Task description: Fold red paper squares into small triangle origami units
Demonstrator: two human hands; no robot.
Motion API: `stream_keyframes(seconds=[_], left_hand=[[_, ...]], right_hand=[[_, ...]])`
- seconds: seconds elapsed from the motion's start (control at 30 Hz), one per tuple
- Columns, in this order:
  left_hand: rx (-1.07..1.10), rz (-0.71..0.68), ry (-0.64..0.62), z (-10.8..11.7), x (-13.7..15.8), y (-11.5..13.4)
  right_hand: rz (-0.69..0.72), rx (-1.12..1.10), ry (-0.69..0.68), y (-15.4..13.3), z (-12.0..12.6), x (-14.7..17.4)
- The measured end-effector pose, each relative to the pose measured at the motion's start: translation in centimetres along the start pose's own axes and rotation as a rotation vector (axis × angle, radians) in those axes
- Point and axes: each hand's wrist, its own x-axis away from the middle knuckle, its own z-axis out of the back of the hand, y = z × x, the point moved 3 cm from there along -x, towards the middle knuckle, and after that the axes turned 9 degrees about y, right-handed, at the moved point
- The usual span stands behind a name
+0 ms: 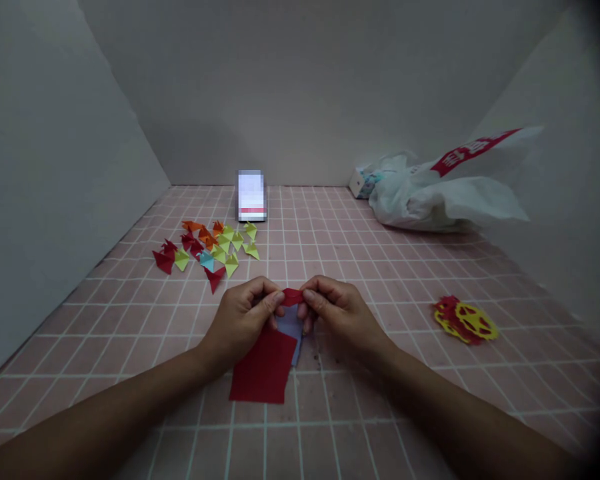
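Observation:
A small folded piece of red paper (293,295) is pinched at both ends between my hands. My left hand (247,313) grips its left end with thumb and forefinger. On the other side, my right hand (337,310) closes on the right end the same way. Below my hands a red paper sheet (265,367) lies on the table, partly over a pale lavender paper (291,321). Fingers cover some of the folded piece, so its full shape is hidden.
Several folded paper cranes (207,247) in red, orange, yellow and blue sit at the left. A lit phone (251,195) stands behind them. Yellow and red paper cutouts (465,320) lie at the right. A white plastic bag (430,200) and a tissue box (363,181) are at the back right.

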Motion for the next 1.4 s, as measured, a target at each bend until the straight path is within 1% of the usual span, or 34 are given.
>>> stream_keyframes(seconds=[0.07,0.17,0.27,0.43,0.57,0.67,0.77,0.87,0.97,1.1,1.3,1.33,1.37,1.4], left_hand=[[0.011,-0.004,0.010,0.06,-0.10,-0.05],[0.020,0.002,0.023,0.16,-0.19,-0.28],[0.008,0.010,0.018,0.17,-0.17,-0.50],[-0.025,0.007,-0.009,0.04,0.03,-0.40],[0.014,0.035,-0.043,-0.07,-0.07,-0.37],[0.045,0.063,-0.052,-0.08,-0.22,-0.50],[0.040,0.075,-0.037,-0.02,-0.27,-0.59],[0.036,0.078,-0.044,-0.07,-0.28,-0.54],[0.054,0.092,-0.074,-0.18,-0.31,-0.48],[0.037,0.099,-0.081,-0.06,-0.34,-0.58],[-0.113,0.010,-0.072,0.31,-0.35,-0.80],[-0.162,-0.037,-0.053,0.41,-0.37,-0.74],[-0.224,-0.117,-0.006,0.58,-0.38,-0.58],[-0.300,-0.248,0.071,0.78,-0.35,-0.25]], right_hand=[[-0.007,-0.016,0.017,0.08,0.14,-0.09],[-0.008,-0.053,0.083,0.21,0.57,-0.29],[0.029,-0.057,0.123,0.25,0.81,-0.39],[0.066,0.076,0.086,0.09,0.35,-0.06],[0.097,0.133,0.070,-0.37,0.26,0.11],[0.090,0.157,0.081,-0.54,0.42,0.07],[0.112,0.183,0.110,-0.68,0.54,0.09],[0.102,0.179,0.115,-0.64,0.53,0.13],[0.069,0.131,0.126,-0.47,0.58,0.05],[0.070,0.075,0.140,-0.41,0.66,-0.09],[0.079,0.060,0.142,-0.49,0.64,0.01],[0.082,0.063,0.147,-0.50,0.70,0.03],[0.090,0.072,0.155,-0.54,0.77,0.05],[0.107,0.086,0.169,-0.62,0.85,0.08]])
